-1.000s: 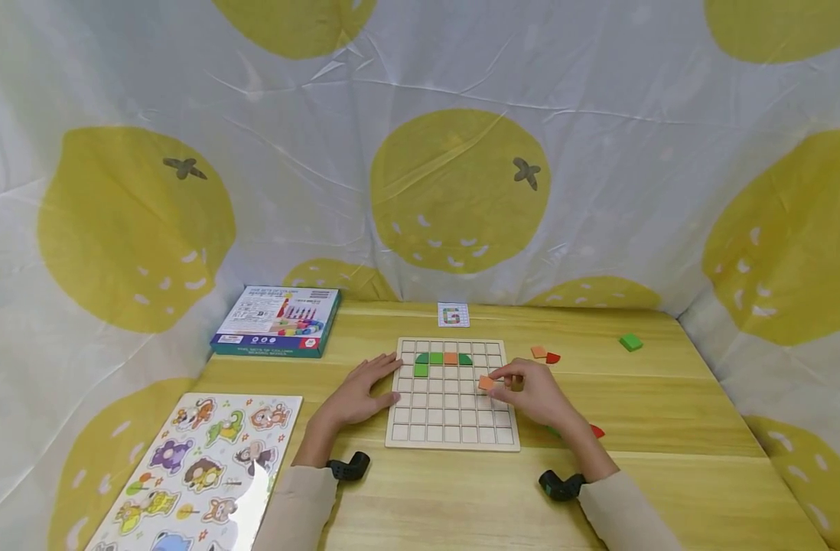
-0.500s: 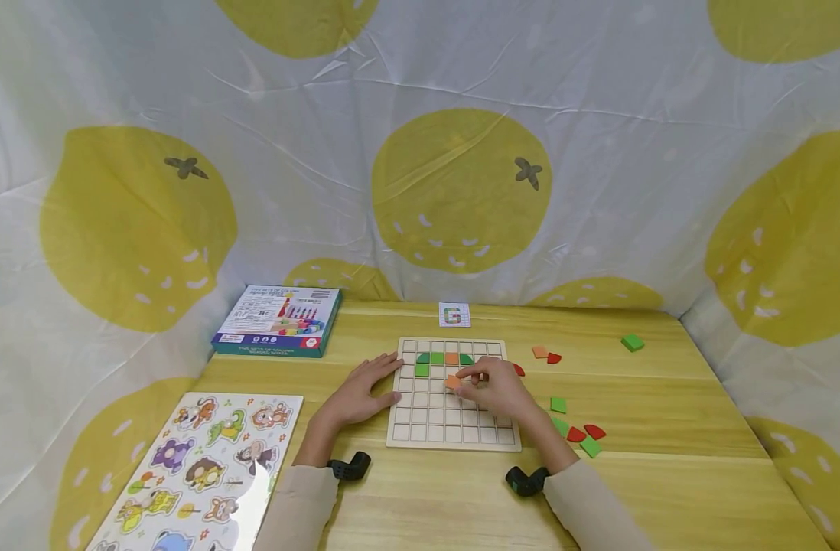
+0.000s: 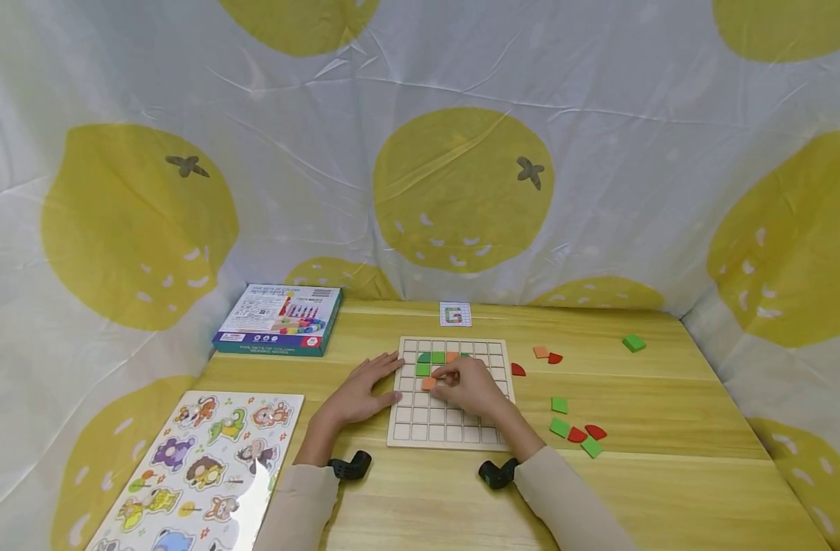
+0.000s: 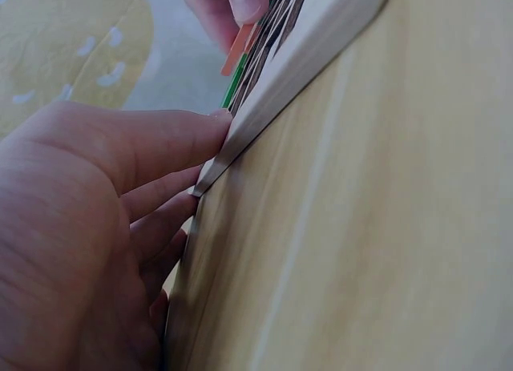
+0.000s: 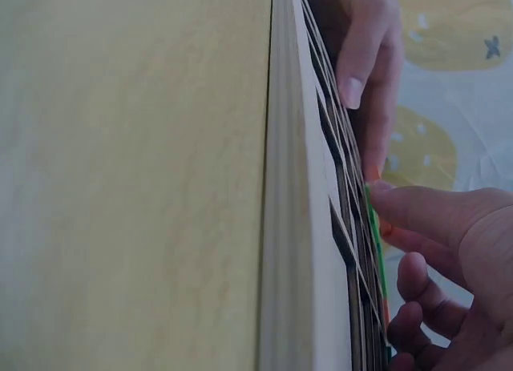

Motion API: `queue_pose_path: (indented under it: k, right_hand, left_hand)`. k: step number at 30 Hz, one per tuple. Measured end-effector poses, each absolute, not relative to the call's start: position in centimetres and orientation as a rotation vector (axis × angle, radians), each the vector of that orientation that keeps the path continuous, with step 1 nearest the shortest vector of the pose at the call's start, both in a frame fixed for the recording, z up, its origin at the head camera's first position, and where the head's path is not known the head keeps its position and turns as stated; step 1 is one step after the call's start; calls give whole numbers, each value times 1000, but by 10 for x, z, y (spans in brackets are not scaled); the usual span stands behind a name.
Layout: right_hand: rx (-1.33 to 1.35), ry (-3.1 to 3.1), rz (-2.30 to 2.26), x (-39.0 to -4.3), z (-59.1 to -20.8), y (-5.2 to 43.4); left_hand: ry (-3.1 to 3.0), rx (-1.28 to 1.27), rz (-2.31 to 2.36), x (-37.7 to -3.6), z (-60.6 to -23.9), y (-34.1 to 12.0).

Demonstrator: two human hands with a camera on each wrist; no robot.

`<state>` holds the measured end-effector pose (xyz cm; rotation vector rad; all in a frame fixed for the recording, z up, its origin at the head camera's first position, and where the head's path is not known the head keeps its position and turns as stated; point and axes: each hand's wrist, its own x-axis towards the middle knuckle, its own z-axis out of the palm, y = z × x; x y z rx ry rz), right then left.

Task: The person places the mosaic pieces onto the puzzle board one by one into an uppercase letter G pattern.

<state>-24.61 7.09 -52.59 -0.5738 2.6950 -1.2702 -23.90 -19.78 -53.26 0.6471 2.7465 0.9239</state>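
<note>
Left hand [image 3: 362, 392] lies flat with straight fingers bracing the grid board [image 3: 450, 434] at its left edge, while right hand [image 3: 472, 387] pinches an orange tile [image 3: 429, 383] over the left cells; tile should drop square, board held firm

A pale wooden desk [image 3: 668, 490] with a visible grain fills the lower part of the head view. Behind it and along both sides hangs a creased white cloth backdrop [image 3: 310, 153] printed with large yellow lemons [image 3: 461, 187]. The cloth curves around the desk's far corners. The light is soft and even.
</note>
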Motion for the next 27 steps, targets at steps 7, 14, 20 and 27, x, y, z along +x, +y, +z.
queue_pose_path:
  k: [7,14,20,27]
  right_hand:
    - [-582,2711,-1251,-246,-526,63]
    - [-560,2740,-1209,-248,-529,58]
    - [-562,2748,-1214,-248,-529,57]
    - [-568,2743,-1221,-248,-529,58]
  left_hand:
    - [2746,649,930,-238,-532,-198]
    - [2747,643,936,-238,-532,-198]
    - [2756,650,926,-239,-532,-197]
    - [2754,647,930,-238,-532,-198]
